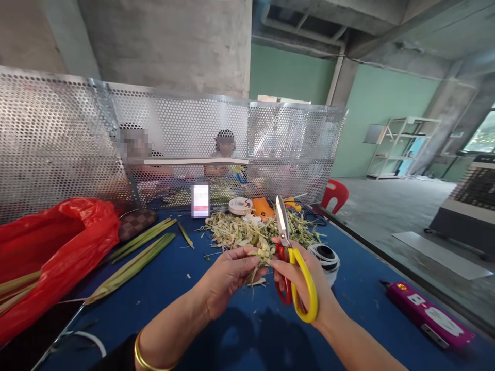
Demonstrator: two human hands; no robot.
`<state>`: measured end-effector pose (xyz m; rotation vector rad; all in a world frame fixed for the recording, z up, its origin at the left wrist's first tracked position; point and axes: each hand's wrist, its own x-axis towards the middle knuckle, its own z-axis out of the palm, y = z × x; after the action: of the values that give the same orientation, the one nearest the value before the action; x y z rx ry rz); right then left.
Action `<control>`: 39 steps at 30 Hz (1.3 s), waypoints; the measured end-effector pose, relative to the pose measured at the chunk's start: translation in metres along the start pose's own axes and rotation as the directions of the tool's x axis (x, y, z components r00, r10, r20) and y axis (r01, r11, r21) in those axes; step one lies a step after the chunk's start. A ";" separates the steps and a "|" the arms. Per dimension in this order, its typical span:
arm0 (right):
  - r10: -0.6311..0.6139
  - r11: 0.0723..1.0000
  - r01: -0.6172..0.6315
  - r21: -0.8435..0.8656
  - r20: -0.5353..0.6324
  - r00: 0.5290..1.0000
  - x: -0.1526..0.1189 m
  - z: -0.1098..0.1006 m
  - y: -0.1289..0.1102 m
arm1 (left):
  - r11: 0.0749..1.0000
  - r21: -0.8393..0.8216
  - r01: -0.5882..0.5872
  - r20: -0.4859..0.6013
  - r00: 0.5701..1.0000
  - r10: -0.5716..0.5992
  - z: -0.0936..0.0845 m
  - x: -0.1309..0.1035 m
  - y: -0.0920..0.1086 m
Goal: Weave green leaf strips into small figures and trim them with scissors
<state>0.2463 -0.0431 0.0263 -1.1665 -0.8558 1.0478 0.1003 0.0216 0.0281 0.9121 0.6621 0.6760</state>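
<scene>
My left hand (234, 273) pinches a small pale green knotted plant piece (263, 252) in front of my chest. From the other side, the fingertips of my right hand (303, 275) meet the same piece. Scissors (283, 229) with one red and one yellow handle hang on my right hand, blades pointing up and slightly apart. Behind both hands lies a heap of shredded dry leaf scraps (228, 230) on the blue table (162, 319). A roll of white cord (327, 260) stands just right of my right hand.
At left are a red plastic bag (93, 221) and long green husks (135, 265). A phone (200, 201), tape roll (240, 206) and orange packet (263, 208) stand at the back. A purple device (429, 314) lies right. People sit behind the perforated metal screen (185, 123).
</scene>
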 end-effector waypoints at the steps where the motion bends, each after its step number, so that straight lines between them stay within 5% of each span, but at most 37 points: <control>1: -0.002 1.000 0.002 -0.012 -0.001 1.000 0.000 0.001 -0.001 | 1.000 0.026 -0.011 0.000 1.000 0.011 0.000 0.000 0.000; 8: -0.044 0.992 0.046 -0.118 0.019 0.999 0.002 -0.003 0.007 | 0.976 0.150 -0.160 -0.037 0.985 0.167 0.001 0.005 -0.006; 11: -0.071 0.944 0.078 -0.322 0.033 0.997 0.008 -0.011 0.011 | 0.973 0.087 -0.213 -0.144 0.964 0.224 -0.001 0.006 0.000; 13: -0.104 0.785 0.150 -0.601 0.110 0.988 0.013 -0.018 0.013 | 0.971 0.034 -0.238 -0.226 0.944 0.240 -0.004 0.005 0.008; 15: -0.122 0.462 0.257 -0.849 0.226 0.966 0.016 -0.020 0.016 | 0.968 -0.002 -0.253 -0.255 0.936 0.244 -0.006 0.003 0.017; 18: -0.017 0.051 0.350 -0.935 0.350 0.937 0.016 -0.018 0.025 | 0.969 -0.008 -0.249 -0.229 0.943 0.240 -0.008 -0.003 0.028; 28: 0.095 -0.231 0.365 -0.902 0.353 0.931 0.009 -0.027 0.017 | 0.984 0.021 -0.179 -0.191 0.965 0.180 0.002 -0.023 0.032; 31: -0.019 -0.107 0.366 -0.925 0.369 0.929 0.005 -0.025 0.007 | 0.984 -0.014 -0.179 -0.250 0.953 0.170 0.006 -0.035 0.025; 33: -0.150 0.225 0.426 -0.876 0.401 0.904 0.000 -0.015 0.003 | 0.984 -0.025 -0.175 -0.319 0.935 0.158 0.007 -0.045 0.017; 36: -0.159 0.816 0.340 -0.467 0.385 0.909 -0.013 0.010 0.008 | 0.984 0.002 -0.178 -0.399 0.902 0.164 0.007 -0.062 0.001; 39: -0.035 0.975 0.116 -0.188 0.389 0.921 -0.031 0.037 0.019 | 0.971 0.067 -0.230 -0.375 0.896 0.238 0.004 -0.075 -0.017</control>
<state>0.1990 -0.0602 0.0155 -1.1052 -1.3372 1.1628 0.0613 -0.0444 0.0321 0.8952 0.9138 1.0825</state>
